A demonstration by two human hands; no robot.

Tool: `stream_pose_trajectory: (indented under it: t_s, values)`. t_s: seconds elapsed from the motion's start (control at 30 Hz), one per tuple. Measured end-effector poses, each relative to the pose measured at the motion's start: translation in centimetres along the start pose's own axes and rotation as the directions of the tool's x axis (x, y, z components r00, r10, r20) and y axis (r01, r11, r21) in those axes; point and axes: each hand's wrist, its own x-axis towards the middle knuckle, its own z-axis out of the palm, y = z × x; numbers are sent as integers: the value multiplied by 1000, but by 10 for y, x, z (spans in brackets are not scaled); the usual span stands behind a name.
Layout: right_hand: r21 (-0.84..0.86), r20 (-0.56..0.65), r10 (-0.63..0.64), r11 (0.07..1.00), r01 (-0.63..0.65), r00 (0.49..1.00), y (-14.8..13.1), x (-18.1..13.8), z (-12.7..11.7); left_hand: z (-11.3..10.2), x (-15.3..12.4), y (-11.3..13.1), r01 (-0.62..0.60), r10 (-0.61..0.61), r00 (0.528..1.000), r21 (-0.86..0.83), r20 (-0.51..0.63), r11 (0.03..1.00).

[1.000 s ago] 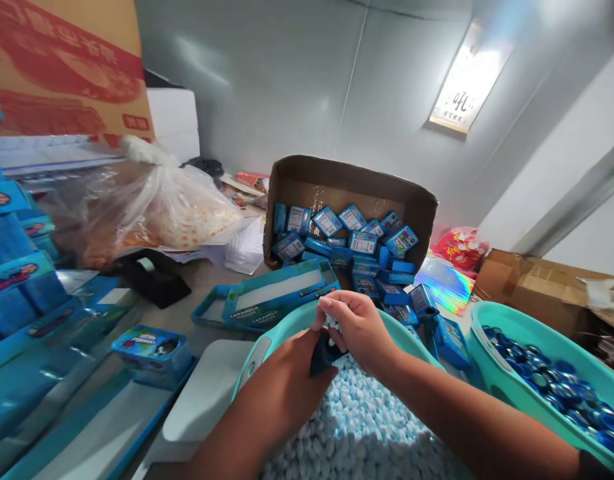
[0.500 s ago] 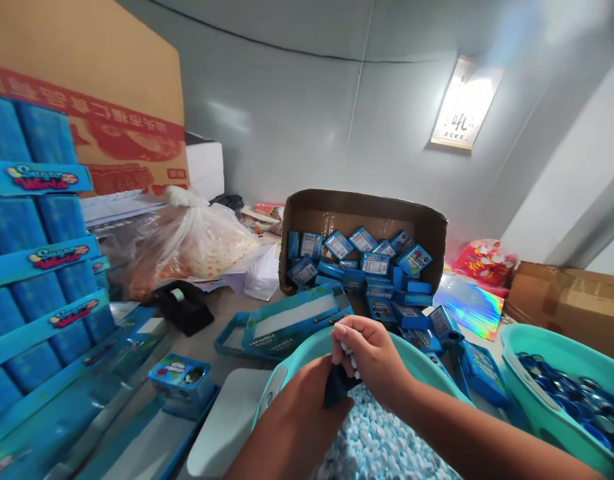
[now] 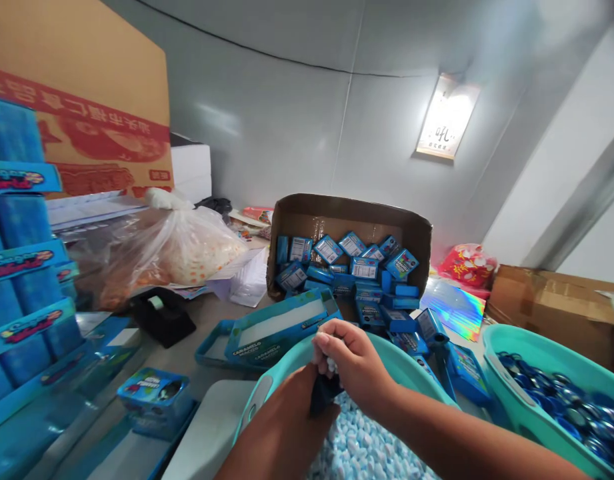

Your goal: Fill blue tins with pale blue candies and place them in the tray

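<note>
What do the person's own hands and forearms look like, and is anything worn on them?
The left hand and right hand wear no gloves. No sleeve shows on the left forearm or right forearm, and no watch or bracelet is visible. The left fingers are mostly hidden, so rings there cannot be judged.

Glare whitens the poster [image 3: 447,120] and streaks the grey wall [image 3: 271,127], while frame edges stretch and soften.

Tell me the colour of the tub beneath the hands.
The tub is turquoise; the head view shows it best, along the far rim.
</note>
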Motion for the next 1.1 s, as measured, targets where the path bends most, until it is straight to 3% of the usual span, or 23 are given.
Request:
stream_pose_trajectory:
  t_s: [0.2, 0.43, 0.67, 0.9, 1.1]
  values:
    - [17, 32, -11, 1000, 10, 999, -4, -2, 1, 5, 6, -4, -62, 62, 998, 10, -3, 998]
    - [105, 48, 5, 994, -10, 999, -3, -1, 0, 7, 3, -11, -32, 32, 999, -6, 9, 999]
    - [144, 74, 4, 989, -15, 997, 5, -3, -6, 10, 3, -17, -79, 81, 996, 43, -24, 996]
    - [231, 101, -11, 973, -13, 995, 5, -2, -5, 5, 5, -11, -104, 104, 994, -20, 30, 994]
    - [200, 70, -13, 980, -1, 997, 5, -4, -4, 1, 4, -7, -171, 178, 982, -93, 68, 981]
